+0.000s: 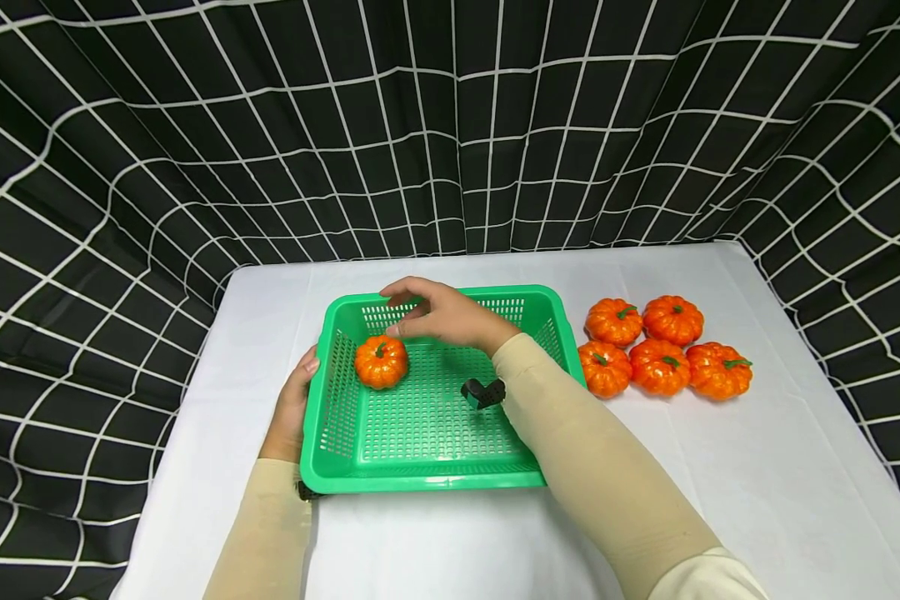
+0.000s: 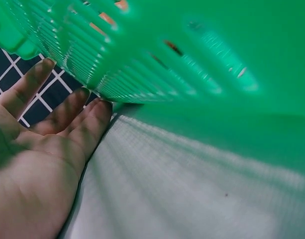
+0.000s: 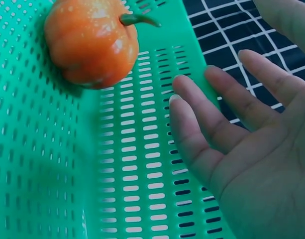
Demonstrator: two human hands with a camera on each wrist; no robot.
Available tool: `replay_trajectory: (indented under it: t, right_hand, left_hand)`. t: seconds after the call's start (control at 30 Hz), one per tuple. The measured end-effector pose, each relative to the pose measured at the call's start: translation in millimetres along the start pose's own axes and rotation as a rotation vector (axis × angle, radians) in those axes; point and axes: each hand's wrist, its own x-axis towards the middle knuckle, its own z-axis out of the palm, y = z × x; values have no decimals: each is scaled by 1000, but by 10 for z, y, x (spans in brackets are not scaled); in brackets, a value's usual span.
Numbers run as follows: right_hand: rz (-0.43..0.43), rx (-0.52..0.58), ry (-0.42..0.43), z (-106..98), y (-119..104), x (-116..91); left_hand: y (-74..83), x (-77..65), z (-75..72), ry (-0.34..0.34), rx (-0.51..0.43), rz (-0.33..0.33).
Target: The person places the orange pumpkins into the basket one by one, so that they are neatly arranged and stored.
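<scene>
A green plastic basket (image 1: 435, 482) with slotted walls stands on the white-covered table. Inside it, toward the left end, sits a small orange pumpkin (image 1: 381, 363) with a green stem. My right hand (image 1: 453, 315) is over the back part of the basket, just right of the pumpkin. In the right wrist view the fingers are spread and apart from the pumpkin (image 3: 92, 45), with nothing held. On the outside of the basket's left wall rests my left hand (image 1: 292, 408); the left wrist view shows its fingers (image 2: 67, 112) extended, tips at the slotted wall.
To the right of the basket, several more orange pumpkins (image 1: 660, 367) lie grouped in two rows on the white cloth (image 1: 780, 467); the nearest is close against the basket's right rim. Black curtains with a white grid (image 1: 457, 150) enclose the back and sides of the table.
</scene>
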Motion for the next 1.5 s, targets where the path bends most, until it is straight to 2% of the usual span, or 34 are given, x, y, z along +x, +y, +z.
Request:
replay_trajectory:
  t: [0.4, 0.63, 1.03, 1.27, 1.5]
  right_hand:
    - [-32, 19, 35, -65, -22, -31]
    - [-37, 25, 63, -120, -52, -77]
    - [-54, 27, 111, -205, -89, -114]
    - [-67, 26, 122, -238, -106, -144]
    - [-67, 27, 134, -256, -84, -168]
  left_hand:
    - [57, -38, 64, 43, 18, -43]
    - [27, 2, 30, 22, 8, -8]
    - [2, 10, -4, 6, 6, -14]
    - [22, -3, 16, 26, 29, -31]
    - [40, -21, 40, 14, 12, -15]
